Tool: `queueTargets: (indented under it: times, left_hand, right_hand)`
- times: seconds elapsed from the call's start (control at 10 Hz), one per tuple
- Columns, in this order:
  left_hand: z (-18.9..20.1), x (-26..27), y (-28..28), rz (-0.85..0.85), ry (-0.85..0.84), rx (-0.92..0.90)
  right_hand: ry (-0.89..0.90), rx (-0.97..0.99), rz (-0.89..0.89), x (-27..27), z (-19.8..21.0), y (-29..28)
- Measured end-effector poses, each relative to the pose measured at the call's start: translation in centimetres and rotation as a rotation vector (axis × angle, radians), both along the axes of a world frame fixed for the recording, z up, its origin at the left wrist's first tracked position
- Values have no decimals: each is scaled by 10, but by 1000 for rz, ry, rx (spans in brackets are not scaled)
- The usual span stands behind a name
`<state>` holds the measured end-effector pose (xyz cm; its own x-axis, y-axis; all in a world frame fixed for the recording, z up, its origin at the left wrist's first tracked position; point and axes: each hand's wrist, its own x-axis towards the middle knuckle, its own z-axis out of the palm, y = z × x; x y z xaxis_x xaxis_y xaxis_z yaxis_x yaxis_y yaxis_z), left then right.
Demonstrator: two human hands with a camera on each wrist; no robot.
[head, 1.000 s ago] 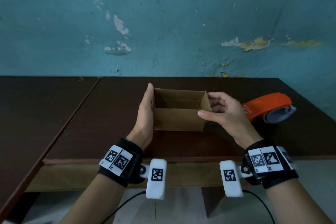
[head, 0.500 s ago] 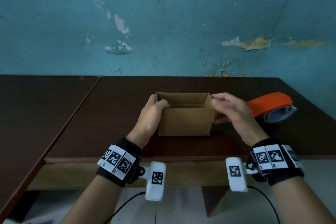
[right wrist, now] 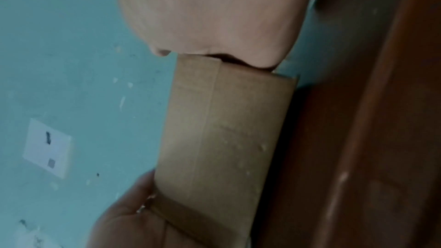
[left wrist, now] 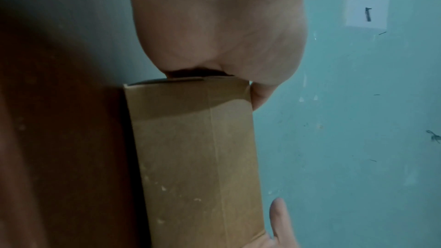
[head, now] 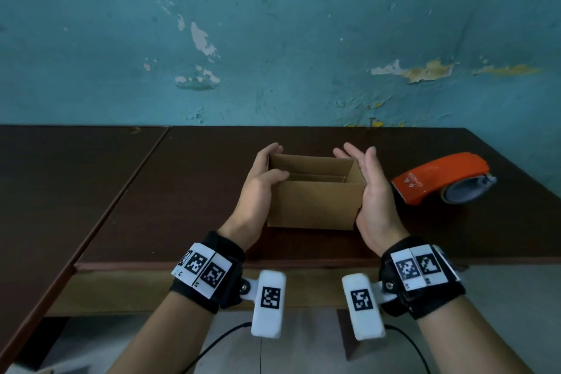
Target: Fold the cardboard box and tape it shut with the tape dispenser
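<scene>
A small brown cardboard box point(head: 315, 206) stands upright on the dark table with its top open; inner flaps show low inside. My left hand point(head: 261, 188) holds its left side, thumb hooked over the near-left rim and fingers reaching round the far-left corner. My right hand point(head: 373, 191) lies flat against the right side, fingers straight. To the right, apart from that hand, the orange tape dispenser point(head: 440, 179) lies on the table. The left wrist view shows the box point(left wrist: 195, 157) under my left hand's palm point(left wrist: 214, 25). In the right wrist view the box point(right wrist: 222, 139) sits below my right hand's palm point(right wrist: 214, 10).
The dark brown table point(head: 303, 255) ends just in front of my wrists. A second table point(head: 60, 191) adjoins on the left. A teal wall point(head: 273, 39) rises right behind both. A white wall plate point(left wrist: 367, 1) shows in the wrist views.
My right hand has let go of the box's top right rim and now lies flat on its right side. The left thumb has come over the near-left rim. The box shifted slightly right.
</scene>
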<state>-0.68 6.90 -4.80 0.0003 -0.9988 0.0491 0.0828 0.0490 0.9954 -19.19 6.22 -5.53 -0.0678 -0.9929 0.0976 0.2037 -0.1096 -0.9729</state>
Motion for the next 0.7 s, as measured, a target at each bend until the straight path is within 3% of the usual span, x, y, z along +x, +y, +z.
queueTargets:
  times: [0.3,0.4,0.6,0.7]
  left_hand:
    - [-1,2,4,-72,-68,-8]
    - [0,7,0,-101,-51,5]
    - [0,12,-4,-64,79,86]
    - [1,11,-6,-5,169,90]
  right_hand:
    - [162,-31,-5,3,-4,-4]
    - [132,-4,20,-3,-3,-7]
    - [66,32,32,-13,8,-4]
    - [78,-32,-44,-20,11,-4]
